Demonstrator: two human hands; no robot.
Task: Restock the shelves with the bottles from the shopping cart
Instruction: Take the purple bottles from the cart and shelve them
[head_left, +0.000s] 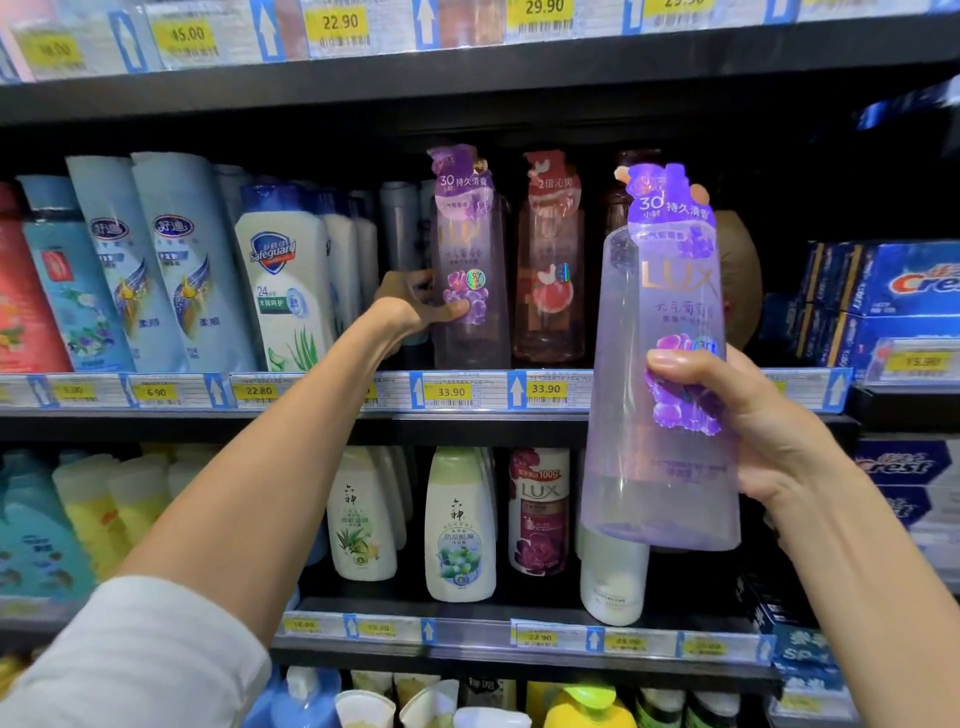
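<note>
Pink bottle (549, 260) beside shelved purple bottle (470, 291)

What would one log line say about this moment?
left hand: holds purple bottle on shelf | right hand: holds second purple bottle in front of shelf edge | step: placing not yet done

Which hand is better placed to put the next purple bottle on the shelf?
Probably the right hand: it already holds a purple bottle upright in front of the shelf. The left hand is busy gripping the shelved purple bottle.
</note>
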